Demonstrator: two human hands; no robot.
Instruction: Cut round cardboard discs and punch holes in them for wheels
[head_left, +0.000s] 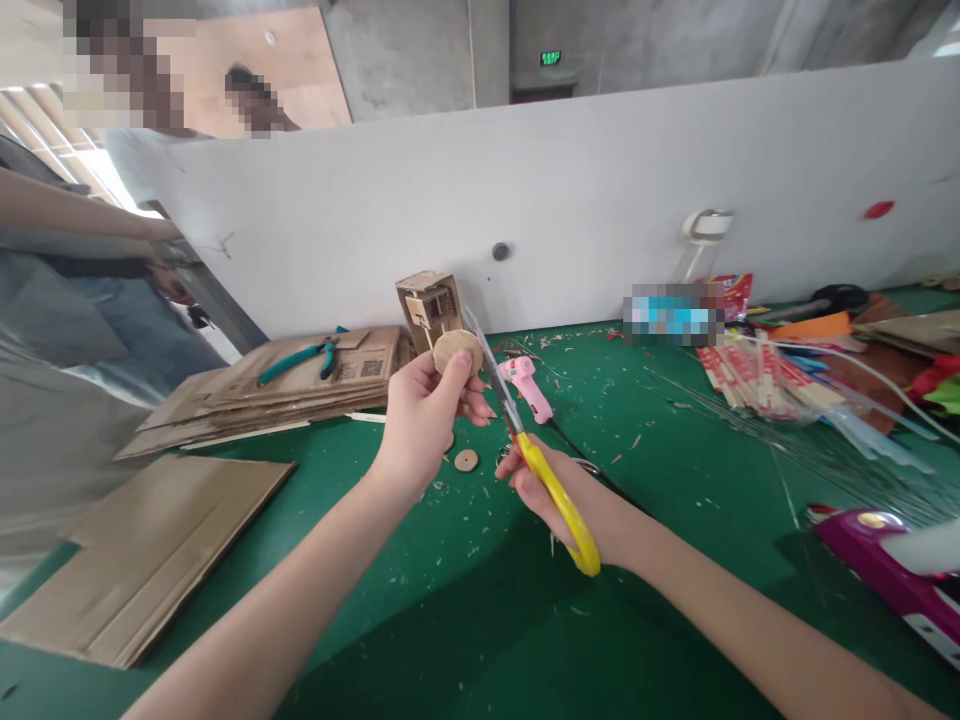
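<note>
My left hand (pixel 424 415) is raised above the green table and pinches a round cardboard disc (pixel 457 352) between thumb and fingers. My right hand (pixel 559 500) grips yellow-handled scissors (pixel 525 440); their blades point up and left, right beside the disc's right edge. A second small cardboard disc (pixel 466 460) lies on the table (pixel 480 620) below my hands. A small cardboard box model (pixel 430 305) stands behind, against the white partition.
Flattened cardboard sheets (pixel 150 555) and a stack with teal pliers (pixel 296 362) lie at left. A pink glue gun (pixel 527 385) rests behind the scissors. Wrapped sticks and coloured sheets (pixel 780 385) crowd the right; a purple tool (pixel 892 565) sits near right. Another person stands at far left.
</note>
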